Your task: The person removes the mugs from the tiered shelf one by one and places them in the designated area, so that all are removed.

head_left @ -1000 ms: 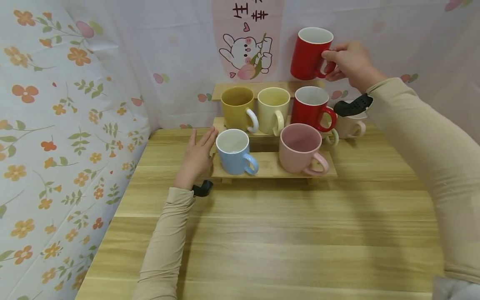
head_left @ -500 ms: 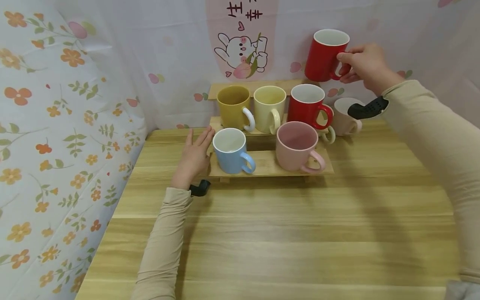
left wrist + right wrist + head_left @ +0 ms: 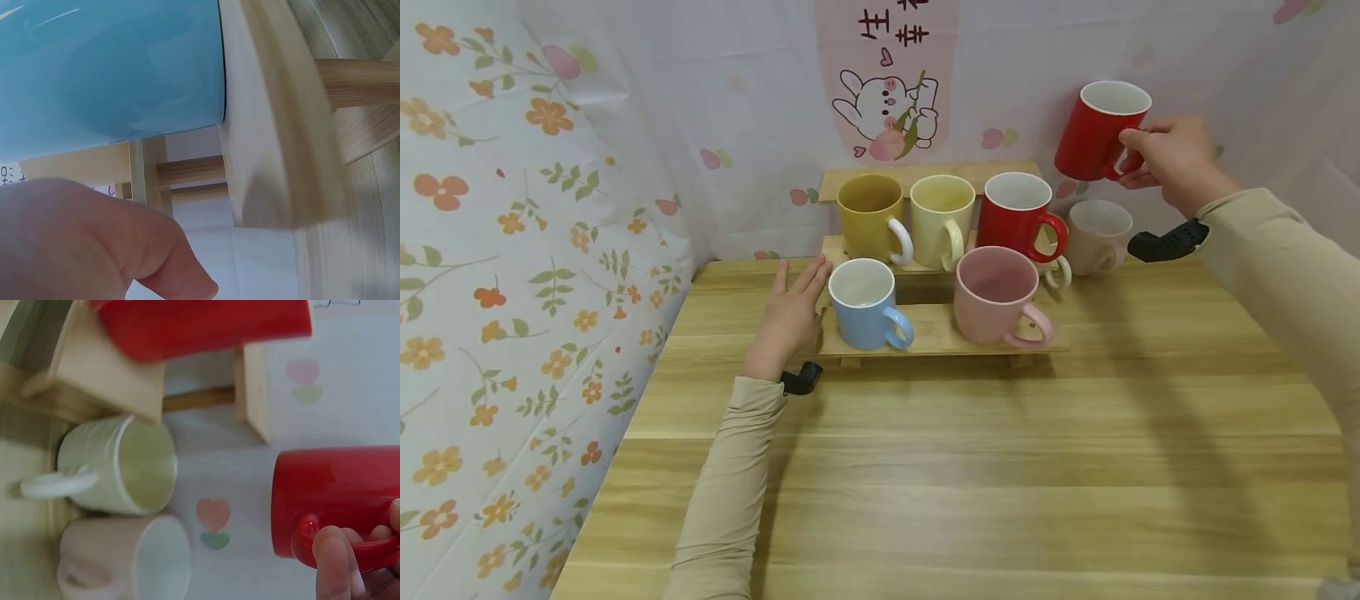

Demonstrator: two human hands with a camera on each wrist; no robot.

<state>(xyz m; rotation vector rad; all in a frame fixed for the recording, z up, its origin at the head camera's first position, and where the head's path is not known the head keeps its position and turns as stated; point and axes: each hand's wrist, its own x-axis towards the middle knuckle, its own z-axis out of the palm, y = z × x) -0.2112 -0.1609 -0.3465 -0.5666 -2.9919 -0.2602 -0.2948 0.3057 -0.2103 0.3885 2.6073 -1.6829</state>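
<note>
Green mug only in R-wrist view

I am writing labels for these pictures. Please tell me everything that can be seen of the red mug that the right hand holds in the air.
The held red mug is glossy, ceramic by its look, red outside and white inside, straight-sided, with a red loop handle. It looks empty. The right hand grips it by the handle, with fingers curled round the loop. It hangs tilted, mouth up, in front of the curtain, to the right of the wooden rack and above a pale mug on the table. Only the hand touches it.
</note>
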